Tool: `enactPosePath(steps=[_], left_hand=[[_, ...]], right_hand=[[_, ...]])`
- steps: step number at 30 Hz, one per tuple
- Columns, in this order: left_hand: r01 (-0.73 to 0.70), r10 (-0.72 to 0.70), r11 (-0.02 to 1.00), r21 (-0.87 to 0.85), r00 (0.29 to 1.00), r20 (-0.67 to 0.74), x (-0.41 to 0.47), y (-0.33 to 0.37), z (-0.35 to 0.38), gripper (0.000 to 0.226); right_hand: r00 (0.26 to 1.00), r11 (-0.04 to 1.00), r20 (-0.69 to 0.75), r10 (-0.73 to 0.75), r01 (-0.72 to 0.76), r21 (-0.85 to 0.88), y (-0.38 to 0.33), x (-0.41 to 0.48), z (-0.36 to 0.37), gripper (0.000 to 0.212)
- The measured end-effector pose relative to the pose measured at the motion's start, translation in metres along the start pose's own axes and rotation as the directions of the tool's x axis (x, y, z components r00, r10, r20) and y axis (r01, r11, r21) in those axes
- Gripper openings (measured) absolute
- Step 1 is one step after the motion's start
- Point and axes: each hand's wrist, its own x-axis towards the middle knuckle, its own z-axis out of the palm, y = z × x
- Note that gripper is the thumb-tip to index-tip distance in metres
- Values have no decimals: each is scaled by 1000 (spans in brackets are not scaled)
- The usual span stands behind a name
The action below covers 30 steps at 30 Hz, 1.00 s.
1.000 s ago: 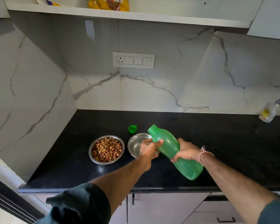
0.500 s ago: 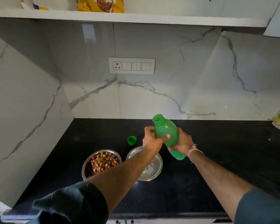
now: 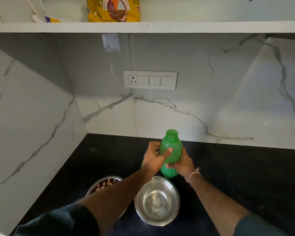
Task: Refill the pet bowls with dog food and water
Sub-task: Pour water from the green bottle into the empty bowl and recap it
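An uncapped green bottle [image 3: 171, 147] stands upright on the black counter [image 3: 237, 167], behind the bowls. My left hand [image 3: 154, 157] holds its left side with the thumb across the front. My right hand [image 3: 183, 163] grips its right side lower down. A steel bowl [image 3: 157, 200] with a little water in it sits just in front of the bottle. To its left a steel bowl of dog food [image 3: 106, 183] is mostly hidden under my left forearm. A sliver of the green cap [image 3: 141, 164] shows behind my left hand.
A yellow dog food bag [image 3: 113, 9] stands on the white shelf [image 3: 160, 27] above, with a crumpled packet [image 3: 44, 17] to its left. A switch panel [image 3: 150, 80] is on the marble back wall. A marble side wall bounds the counter on the left.
The bottle went from tilted over the water bowl to upright on the counter behind it. Both hands stayed on it. The view moved closer and more downward.
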Motion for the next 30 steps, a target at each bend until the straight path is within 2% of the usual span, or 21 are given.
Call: enactPosePath(steps=[4,7,12,16,21,25,27,30], left_hand=[[105,-109,993,-48,989,-98,13,-18,-14,20],[131,-111,984,117,981,-157,27,-35,-23,21],[216,-205,855,471,976,-76,61,-59,-28,61],[148,-259,700,698,964,54,79,-71,-28,80],[38,-302,564,825,939,164,90,-87,-25,87],[-21,-289,500,866,938,189,89,-101,-26,66],[-21,-277,505,863,943,186,89,-103,-27,62],[66,-294,590,805,946,138,90,-94,-26,67]], right_hand=[[1000,1000,28,-11,11,-21,4,12,12,93],[999,999,40,-5,7,-35,11,18,17,88],[999,1000,47,8,-9,19,25,24,19,86],[997,999,73,2,-6,50,27,26,19,90],[984,993,177,7,-29,118,22,24,14,119],[995,993,97,-27,16,113,7,21,5,157],[996,994,60,-73,69,80,-6,21,6,153],[992,991,45,-121,117,70,-20,25,11,125]])
